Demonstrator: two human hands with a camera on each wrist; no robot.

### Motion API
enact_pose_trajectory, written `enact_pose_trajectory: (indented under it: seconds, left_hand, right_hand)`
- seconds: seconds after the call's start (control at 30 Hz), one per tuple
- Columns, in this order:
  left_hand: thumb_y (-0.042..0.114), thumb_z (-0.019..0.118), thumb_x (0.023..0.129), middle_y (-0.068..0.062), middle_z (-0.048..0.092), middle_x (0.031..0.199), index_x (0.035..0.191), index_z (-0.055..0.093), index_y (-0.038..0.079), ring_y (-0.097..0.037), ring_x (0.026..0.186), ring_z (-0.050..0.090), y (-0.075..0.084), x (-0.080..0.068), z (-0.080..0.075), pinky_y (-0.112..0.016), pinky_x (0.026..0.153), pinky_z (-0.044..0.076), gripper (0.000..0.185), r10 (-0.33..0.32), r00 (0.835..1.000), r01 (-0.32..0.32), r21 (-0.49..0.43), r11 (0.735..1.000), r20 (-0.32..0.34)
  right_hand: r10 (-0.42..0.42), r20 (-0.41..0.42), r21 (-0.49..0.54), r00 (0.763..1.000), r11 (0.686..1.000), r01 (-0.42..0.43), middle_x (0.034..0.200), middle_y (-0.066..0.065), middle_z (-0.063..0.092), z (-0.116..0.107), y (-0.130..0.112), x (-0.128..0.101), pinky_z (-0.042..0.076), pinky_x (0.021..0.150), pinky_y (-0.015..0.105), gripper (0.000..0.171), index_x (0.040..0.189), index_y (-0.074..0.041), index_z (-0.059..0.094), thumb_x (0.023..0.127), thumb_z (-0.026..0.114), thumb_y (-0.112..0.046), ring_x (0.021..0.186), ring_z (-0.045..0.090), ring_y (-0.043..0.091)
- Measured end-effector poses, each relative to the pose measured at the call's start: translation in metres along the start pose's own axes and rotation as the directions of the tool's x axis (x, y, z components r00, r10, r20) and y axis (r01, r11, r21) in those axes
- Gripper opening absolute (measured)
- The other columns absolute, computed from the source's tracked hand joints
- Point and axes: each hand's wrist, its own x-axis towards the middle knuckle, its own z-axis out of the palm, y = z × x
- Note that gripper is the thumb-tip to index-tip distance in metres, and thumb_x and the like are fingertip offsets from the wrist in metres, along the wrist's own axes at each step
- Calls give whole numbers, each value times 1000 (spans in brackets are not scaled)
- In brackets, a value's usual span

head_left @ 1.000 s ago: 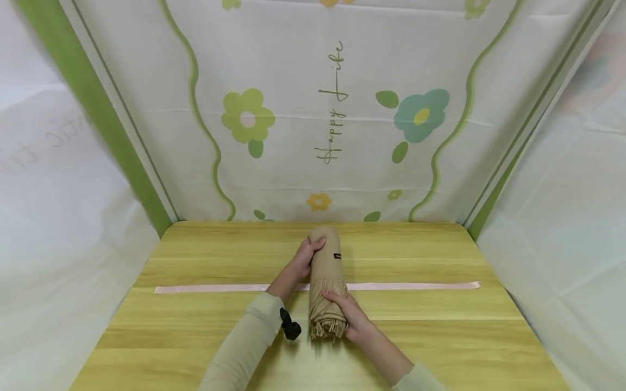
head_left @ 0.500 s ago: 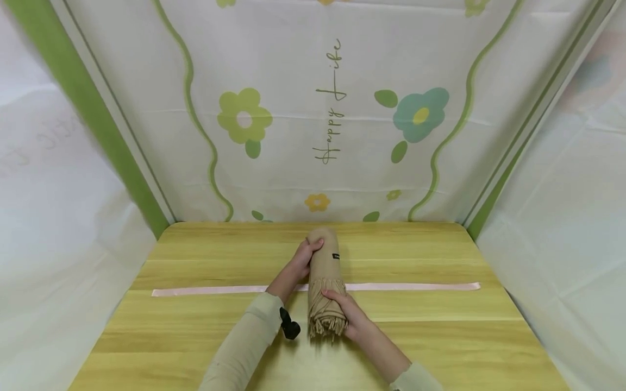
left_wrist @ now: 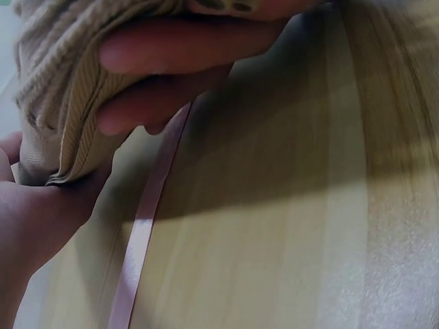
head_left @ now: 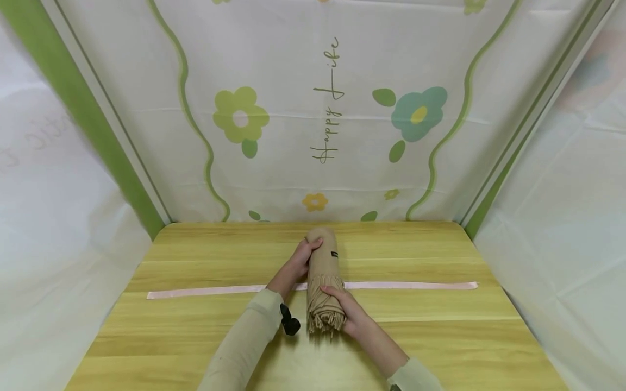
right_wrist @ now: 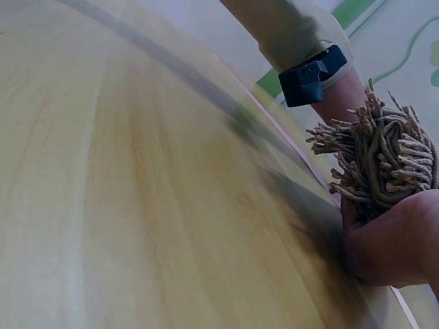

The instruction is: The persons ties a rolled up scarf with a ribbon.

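Starting with the biggest thing: a white backdrop sheet (head_left: 313, 108) printed with green wavy lines, flowers and the words "Happy life" hangs behind and wraps the sides. Below it is a light wooden table (head_left: 440, 336) with a yellowish grain.

Across the table runs a long pale pink ribbon (head_left: 205, 291), laid flat and straight from left to right, passing under the middle of the scene. In the left wrist view the ribbon (left_wrist: 144, 226) lies flat on the wood just beside the fingers.

On top of the ribbon, crossing it at roughly a right angle, lies a rolled-up tan scarf (head_left: 323, 271), long axis pointing away from the person. Its fringe (head_left: 323, 325) sits at the near end, and a small dark label (head_left: 335, 254) shows on its right side further up. From the right wrist view the fringe (right_wrist: 384, 157) is a bunch of twisted tan tassels sticking out above the palm.

The left hand (head_left: 302, 259) wraps its fingers round the far part of the roll, gripping it from the left. The right hand (head_left: 348, 315) is curled round the near end just above the fringe, holding it from the right. Both arms wear beige sleeves, and a small black wrist device (head_left: 289, 325) sits on the left one, just left of the fringe.
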Motion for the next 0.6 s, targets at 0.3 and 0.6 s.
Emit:
enact_pose_trajectory:
  seconds: [0.3, 0.6]
  left_hand:
    - [25, 54, 104, -19, 55, 132, 144, 38, 2, -28, 116, 59, 4, -2, 1, -43, 104, 48, 49, 17, 1000, -18, 23, 1000, 19]
    - [23, 55, 103, -21, 59, 127, 138, 44, -6, -27, 109, 62, -3, -6, -4, -39, 96, 52, 46, 52, 998, -54, 107, 993, 23]
  right_hand:
    - [-10, -2, -17, 1000, 1000, 10, 108, 7, 64, 0, -2, -4, 59, 85, 33, 69, 146, -1, 25, 97, 62, -31, 93, 68, 18]
    - [-1, 29, -26, 1000, 1000, 2, 104, 6, 68, 0, 3, -14, 60, 85, 33, 59, 137, 6, 36, 98, 62, -31, 92, 71, 17]
